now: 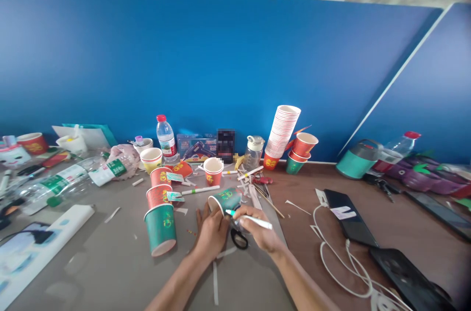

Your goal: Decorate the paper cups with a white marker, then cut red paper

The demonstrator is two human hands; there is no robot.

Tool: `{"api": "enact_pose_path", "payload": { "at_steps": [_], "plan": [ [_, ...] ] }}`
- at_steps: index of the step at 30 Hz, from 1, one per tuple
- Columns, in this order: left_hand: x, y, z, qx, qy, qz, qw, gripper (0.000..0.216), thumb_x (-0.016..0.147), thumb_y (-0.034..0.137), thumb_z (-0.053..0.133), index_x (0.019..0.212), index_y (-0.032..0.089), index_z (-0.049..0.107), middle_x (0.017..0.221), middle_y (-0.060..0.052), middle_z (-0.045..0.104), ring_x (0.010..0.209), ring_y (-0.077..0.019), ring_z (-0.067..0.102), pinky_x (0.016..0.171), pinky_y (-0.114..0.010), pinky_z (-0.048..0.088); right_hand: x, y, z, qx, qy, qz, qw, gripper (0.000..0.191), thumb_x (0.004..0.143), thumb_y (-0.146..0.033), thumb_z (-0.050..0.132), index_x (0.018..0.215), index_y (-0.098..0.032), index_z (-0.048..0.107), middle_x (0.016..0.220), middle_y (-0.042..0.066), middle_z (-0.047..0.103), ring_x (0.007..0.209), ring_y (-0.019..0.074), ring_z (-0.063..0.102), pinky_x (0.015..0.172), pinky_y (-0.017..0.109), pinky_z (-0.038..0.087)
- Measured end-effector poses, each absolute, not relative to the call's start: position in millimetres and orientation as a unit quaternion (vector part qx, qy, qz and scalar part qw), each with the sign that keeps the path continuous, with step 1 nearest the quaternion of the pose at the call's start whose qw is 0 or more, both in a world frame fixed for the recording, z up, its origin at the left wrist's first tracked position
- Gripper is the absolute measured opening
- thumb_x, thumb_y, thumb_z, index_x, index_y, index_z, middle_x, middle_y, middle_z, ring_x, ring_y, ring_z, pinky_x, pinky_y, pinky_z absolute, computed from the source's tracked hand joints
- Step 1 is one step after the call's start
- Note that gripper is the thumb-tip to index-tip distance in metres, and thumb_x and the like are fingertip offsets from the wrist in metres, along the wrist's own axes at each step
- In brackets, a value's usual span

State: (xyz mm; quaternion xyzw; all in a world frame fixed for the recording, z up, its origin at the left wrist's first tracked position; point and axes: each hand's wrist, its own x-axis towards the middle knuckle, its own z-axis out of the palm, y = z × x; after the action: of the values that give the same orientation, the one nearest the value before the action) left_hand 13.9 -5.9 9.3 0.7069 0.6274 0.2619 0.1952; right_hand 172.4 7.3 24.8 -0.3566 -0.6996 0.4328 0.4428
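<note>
My left hand is closed around the rim end of a green paper cup lying on its side on the grey mat. My right hand pinches a white marker with a teal tip, the tip touching the cup's side. Black scissors lie just under my hands. Left of my hands, a line of red and green cups lies nested on its side.
A tall stack of paper cups stands at the back, with water bottles, loose cups and paper scraps around. A white cable and black phones lie on the brown table to the right. Crushed plastic bottles lie to the left.
</note>
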Motion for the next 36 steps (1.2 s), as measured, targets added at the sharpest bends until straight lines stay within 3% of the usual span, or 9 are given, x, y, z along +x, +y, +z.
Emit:
{"api": "enact_pose_path", "payload": {
  "at_steps": [10,15,20,30,36],
  "plan": [
    [8,-1,14,0.652,0.648,0.323,0.225,0.027,0.084,0.019,0.034,0.091,0.023,0.059,0.115,-0.007,0.063,0.114,-0.0209,0.05,0.107,-0.05,0.014,170,8,14,-0.34,-0.717,0.404,0.454,0.022,0.082,-0.029,0.048,0.086,-0.02,0.068,0.074,0.002,0.059,0.065,0.0149,0.052,0.059,0.025,0.043],
    [8,-1,14,0.653,0.652,0.317,0.218,0.028,0.086,0.024,0.032,0.082,0.023,0.059,0.107,-0.006,0.066,0.113,-0.0209,0.051,0.108,-0.048,0.014,165,1,17,-0.335,-0.752,0.334,0.46,0.023,0.085,-0.03,0.048,0.092,-0.022,0.068,0.073,0.002,0.058,0.067,0.0151,0.053,0.062,0.027,0.046],
    [11,-3,12,0.657,0.646,0.318,0.224,0.028,0.086,0.024,0.033,0.085,0.025,0.061,0.112,-0.005,0.065,0.116,-0.0209,0.049,0.108,-0.049,0.012,162,1,11,-0.345,-0.75,0.33,0.459,0.024,0.087,-0.028,0.046,0.101,-0.024,0.066,0.079,0.003,0.059,0.068,0.0145,0.054,0.063,0.027,0.047],
    [12,-3,12,0.671,0.647,0.298,0.208,0.03,0.086,0.022,0.033,0.088,0.025,0.063,0.11,-0.005,0.066,0.119,-0.0229,0.047,0.108,-0.053,0.011,160,-1,17,-0.342,-0.739,0.342,0.469,0.025,0.087,-0.032,0.046,0.091,-0.02,0.068,0.079,0.003,0.065,0.069,0.0156,0.058,0.063,0.025,0.046],
    [13,-4,11,0.678,0.642,0.297,0.2,0.029,0.085,0.019,0.035,0.091,0.025,0.063,0.114,-0.006,0.065,0.122,-0.0253,0.045,0.107,-0.055,0.013,157,-1,16,-0.336,-0.729,0.365,0.472,0.023,0.087,-0.029,0.046,0.094,-0.02,0.066,0.08,0.003,0.061,0.068,0.0149,0.055,0.064,0.025,0.045]
  ]
}}
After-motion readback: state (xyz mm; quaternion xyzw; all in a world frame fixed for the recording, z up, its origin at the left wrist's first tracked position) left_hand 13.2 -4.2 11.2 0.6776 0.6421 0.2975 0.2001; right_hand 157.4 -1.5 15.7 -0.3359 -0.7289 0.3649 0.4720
